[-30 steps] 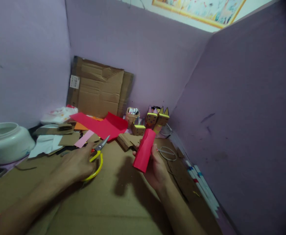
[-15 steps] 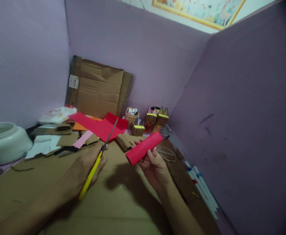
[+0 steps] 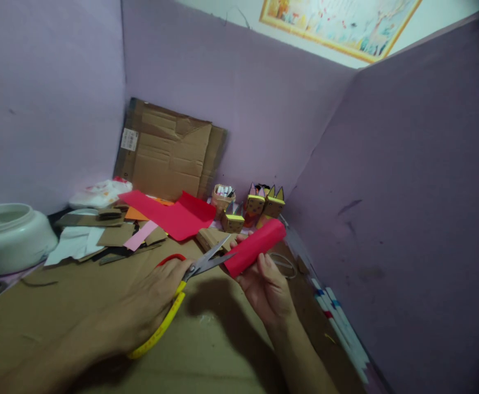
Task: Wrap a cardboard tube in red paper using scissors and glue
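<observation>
My left hand [image 3: 153,306] grips a pair of scissors [image 3: 198,265] with red and yellow handles. Their blades are spread apart and reach the near left end of a red paper tube [image 3: 256,247]; whether they touch it I cannot tell. The tube is held at a slant by my right hand [image 3: 270,293], thumb on the near side and fingers behind, partly hidden. Behind the scissors lies a larger sheet of red paper [image 3: 177,219].
Cardboard [image 3: 206,350] covers the worktop. Paper and cardboard scraps [image 3: 116,234] lie at left, beside a white pot [image 3: 16,243]. Small cardboard animal figures [image 3: 234,223] and a basket of markers [image 3: 223,197] stand at the back. White tubes [image 3: 342,328] lie along the right wall.
The scissors have opened and swung right and down, so their blades are at the tube's left end. My right hand and the red tube have shifted slightly right.
</observation>
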`<move>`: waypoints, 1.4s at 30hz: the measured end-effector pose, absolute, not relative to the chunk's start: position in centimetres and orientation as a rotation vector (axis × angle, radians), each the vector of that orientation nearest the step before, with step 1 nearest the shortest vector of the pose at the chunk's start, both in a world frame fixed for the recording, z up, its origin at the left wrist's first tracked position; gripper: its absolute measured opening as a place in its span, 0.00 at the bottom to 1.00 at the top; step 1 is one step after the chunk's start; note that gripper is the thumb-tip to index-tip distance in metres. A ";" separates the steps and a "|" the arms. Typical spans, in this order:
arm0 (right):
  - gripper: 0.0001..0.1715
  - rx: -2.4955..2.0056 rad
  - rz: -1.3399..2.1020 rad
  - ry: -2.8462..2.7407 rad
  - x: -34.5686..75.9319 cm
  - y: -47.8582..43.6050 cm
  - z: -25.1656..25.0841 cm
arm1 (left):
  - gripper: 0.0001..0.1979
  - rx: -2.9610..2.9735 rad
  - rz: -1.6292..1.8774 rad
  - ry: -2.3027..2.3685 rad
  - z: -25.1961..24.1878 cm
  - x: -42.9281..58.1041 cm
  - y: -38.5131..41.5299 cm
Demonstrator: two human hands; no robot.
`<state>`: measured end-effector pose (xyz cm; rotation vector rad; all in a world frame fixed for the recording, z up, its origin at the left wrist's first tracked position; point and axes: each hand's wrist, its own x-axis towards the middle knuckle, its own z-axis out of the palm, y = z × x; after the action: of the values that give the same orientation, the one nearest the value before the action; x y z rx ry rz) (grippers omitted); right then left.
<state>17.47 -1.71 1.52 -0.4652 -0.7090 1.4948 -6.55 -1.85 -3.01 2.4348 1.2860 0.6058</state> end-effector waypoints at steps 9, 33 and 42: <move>0.21 -0.439 1.467 -0.733 17.0 -1.9 1.4 | 0.25 2.562 0.535 1.271 -0.4 -5.0 -2.9; 0.23 -0.485 1.441 -0.745 16.2 -2.1 1.1 | 0.24 2.666 0.491 1.381 -1.5 -4.3 -2.1; 0.21 -0.478 1.423 -0.737 15.9 -2.1 0.8 | 0.21 2.676 0.478 1.439 -1.1 -4.1 -2.1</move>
<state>15.91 -2.06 0.82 -0.4779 -0.7372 1.4229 -4.10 -2.12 -1.13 2.6759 1.4387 0.4784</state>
